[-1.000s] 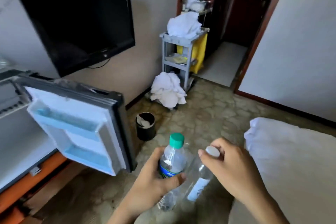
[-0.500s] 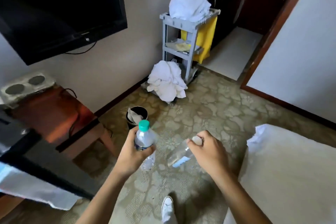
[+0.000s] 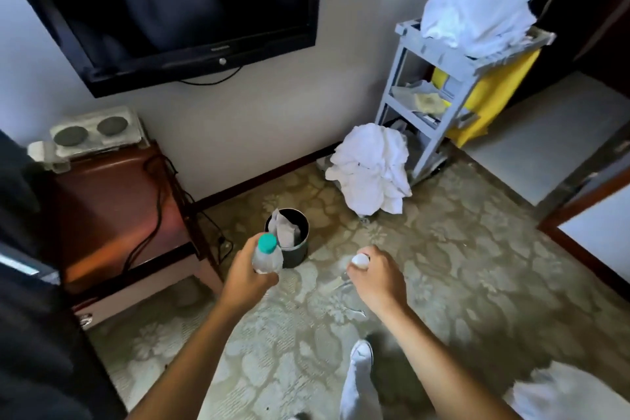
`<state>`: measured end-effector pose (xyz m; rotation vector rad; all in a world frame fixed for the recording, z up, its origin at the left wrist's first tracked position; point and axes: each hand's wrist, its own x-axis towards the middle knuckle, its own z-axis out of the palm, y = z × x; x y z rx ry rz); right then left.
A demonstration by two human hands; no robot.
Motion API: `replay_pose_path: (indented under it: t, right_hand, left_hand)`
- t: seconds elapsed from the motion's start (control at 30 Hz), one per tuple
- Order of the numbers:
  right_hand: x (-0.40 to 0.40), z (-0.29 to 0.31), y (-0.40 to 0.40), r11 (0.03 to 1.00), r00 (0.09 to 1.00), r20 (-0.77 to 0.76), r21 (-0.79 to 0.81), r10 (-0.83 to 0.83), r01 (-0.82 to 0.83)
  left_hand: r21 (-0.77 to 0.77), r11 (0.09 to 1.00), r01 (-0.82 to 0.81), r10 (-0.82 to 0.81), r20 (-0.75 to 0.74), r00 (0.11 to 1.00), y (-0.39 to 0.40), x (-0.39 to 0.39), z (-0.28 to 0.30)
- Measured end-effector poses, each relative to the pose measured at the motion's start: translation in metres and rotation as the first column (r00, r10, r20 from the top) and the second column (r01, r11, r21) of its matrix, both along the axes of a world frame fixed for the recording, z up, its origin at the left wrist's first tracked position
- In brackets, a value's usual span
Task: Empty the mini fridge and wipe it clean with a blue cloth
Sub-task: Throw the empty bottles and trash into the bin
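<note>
A: What's changed vs a sec ago?

B: Fridge door w/ its blue shelves filled the lower left then; now only a dark edge, prob. the fridge (image 3: 30, 334), sits at the far left of frame. View has swung to the wall, TV (image 3: 163, 7) upper left, and moved fwd — a shoe (image 3: 362, 351) shows bottom centre.

A: Hands?

B: Left hand (image 3: 247, 278) is wrapped round the green-cap bottle (image 3: 267, 254), upright, centre frame. Right hand (image 3: 376, 278) is curled round the white-cap bottle (image 3: 356, 269), held slanted; only cap and a bit of clear body show. The two were nearly touching before; now they're apart.

A: Where are they headed?

B: Can't say for sure. Bin (image 3: 289, 237) is just beyond the left hand, wooden surface (image 3: 112, 215) w/ a hotplate (image 3: 95, 131) at mid left, cart (image 3: 453, 78) upper right.

A: Meaning for the task?

B: Emptying is under way — two bottles out, not yet set down. Whether more is left inside can't be told; interior is out of view. No blue cloth visible, so wiping prob. hasn't begun.
</note>
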<state>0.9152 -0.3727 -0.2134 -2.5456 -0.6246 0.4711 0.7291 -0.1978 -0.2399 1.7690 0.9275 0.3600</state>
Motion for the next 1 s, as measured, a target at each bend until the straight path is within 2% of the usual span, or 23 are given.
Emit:
replay_pose_path:
  t: [0.27, 0.53, 0.83, 1.0]
  right_hand:
    - [0.135, -0.03, 0.087, 0.986, 0.982, -0.093, 0.032, 0.165, -0.162]
    - [0.219, -0.067, 0.2, 0.955, 0.948, -0.118, 0.003, 0.294, -0.296]
    - [0.254, -0.132, 0.321, 0.921, 0.927, -0.19, -0.161, 0.325, -0.356]
    - [0.26, -0.178, 0.374, 0.846, 0.888, -0.185, -0.271, 0.421, -0.458]
  left_hand:
    - [-0.029, 0.983, -0.183, 0.178, -0.135, 0.975, 0.061, 0.087, -0.015]
    - [-0.038, 0.94, -0.338, 0.327, -0.17, 0.93, 0.12, 0.127, -0.034]
    - [-0.071, 0.944, -0.323, 0.302, -0.218, 0.928, 0.217, 0.15, -0.062]
    - [-0.045, 0.948, -0.316, 0.293, -0.271, 0.917, 0.261, 0.158, -0.085]
